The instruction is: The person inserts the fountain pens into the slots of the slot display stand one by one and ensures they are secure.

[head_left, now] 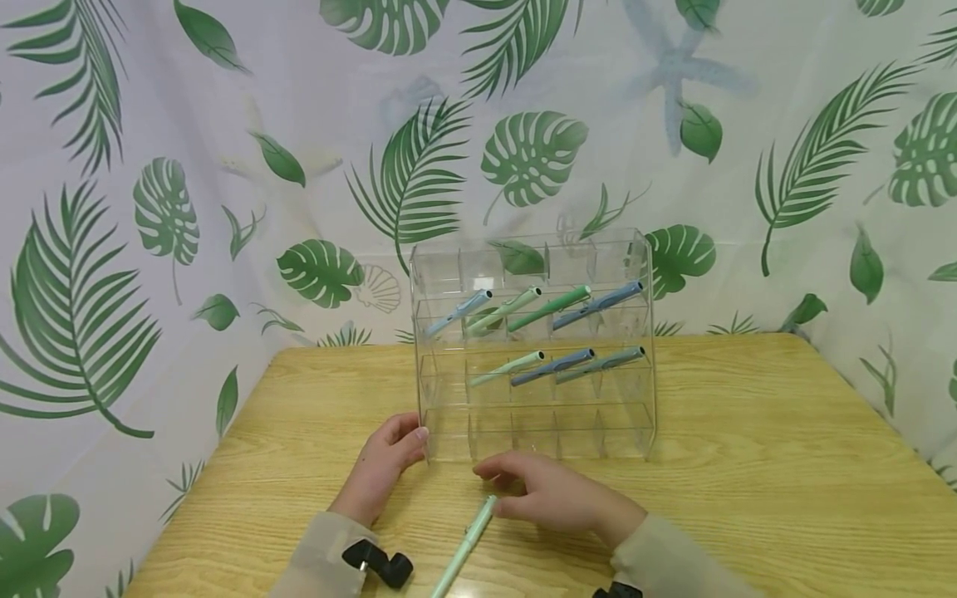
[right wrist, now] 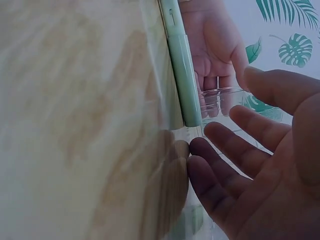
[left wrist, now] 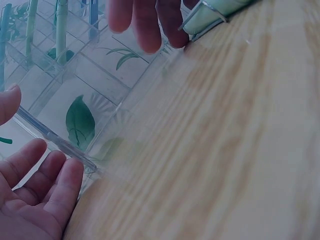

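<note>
A clear acrylic pen rack (head_left: 489, 415) stands upright on the table. My left hand (head_left: 385, 461) holds its lower left edge, the thumb in front and the fingers around the side; in the left wrist view the rack's edge runs between thumb and fingers (left wrist: 65, 175). A mint-green pen (head_left: 467, 540) with a clip lies on the table before the rack. Over its far end hovers my right hand (head_left: 553, 494), fingers loosely bent. In the right wrist view nothing sits between that thumb and the fingers (right wrist: 240, 150), and the pen (right wrist: 182, 75) lies just beyond them.
Several pens lean in the rack's two middle rows, among them a light blue pen (head_left: 459, 311), a green pen (head_left: 549, 309) and a grey-green pen (head_left: 601, 364). The wooden table (head_left: 748, 465) reaches back to a leaf-patterned curtain (head_left: 299, 208).
</note>
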Motion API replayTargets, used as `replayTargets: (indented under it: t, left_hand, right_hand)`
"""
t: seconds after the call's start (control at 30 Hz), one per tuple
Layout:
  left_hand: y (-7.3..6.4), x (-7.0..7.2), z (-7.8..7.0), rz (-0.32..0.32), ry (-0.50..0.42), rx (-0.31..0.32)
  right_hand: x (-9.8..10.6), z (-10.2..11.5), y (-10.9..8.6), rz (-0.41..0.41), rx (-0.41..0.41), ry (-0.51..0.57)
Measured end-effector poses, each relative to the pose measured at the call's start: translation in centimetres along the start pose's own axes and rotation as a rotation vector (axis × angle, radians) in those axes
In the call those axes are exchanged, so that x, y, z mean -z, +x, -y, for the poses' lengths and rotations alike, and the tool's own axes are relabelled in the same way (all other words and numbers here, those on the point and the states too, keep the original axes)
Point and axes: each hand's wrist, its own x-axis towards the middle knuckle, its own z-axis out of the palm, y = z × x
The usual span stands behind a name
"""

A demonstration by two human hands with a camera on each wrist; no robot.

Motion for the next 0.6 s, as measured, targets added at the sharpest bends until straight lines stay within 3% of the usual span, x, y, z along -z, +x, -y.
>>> replayTargets:
  t: [0.27, 0.6]
  left_hand:
    - [0.1, 0.0, 0.3, 0.0, 0.02, -0.003]
    - [0.2, 0.0, 0.3, -0.006, 0.019, 0.007]
  right_hand:
    - [-0.2, -0.3, 0.8, 0.03, -0.023, -0.08]
    - [-0.4, -0.7, 1.4, 0.097, 0.068, -0.19]
